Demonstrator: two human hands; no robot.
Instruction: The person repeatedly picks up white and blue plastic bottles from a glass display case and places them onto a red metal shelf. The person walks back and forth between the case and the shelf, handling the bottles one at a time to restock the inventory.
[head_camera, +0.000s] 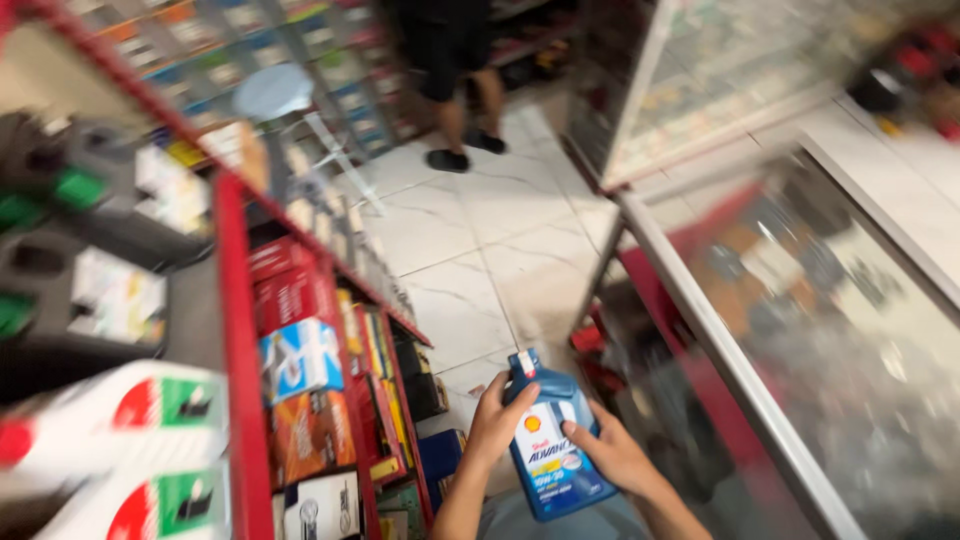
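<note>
Two hands grip a blue oil bottle at six o'clock: left hand wrapped round its neck, right hand fingers clamped on its label. Tiled floor lies open toward twelve, red shelving at nine, glass counter at three.

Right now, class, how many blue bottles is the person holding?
1: a blue bottle low in the middle, held between the left hand and the right hand. Blurred shelves may hide others.

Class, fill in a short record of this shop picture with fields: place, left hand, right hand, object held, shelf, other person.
place: shop aisle, white tiled floor
left hand: left hand grips the bottle's upper left side
right hand: right hand holds its right side
object held: blue bottle, capped, label up
shelf: red shelf with boxes, at left
other person: legs standing far down the aisle
</note>
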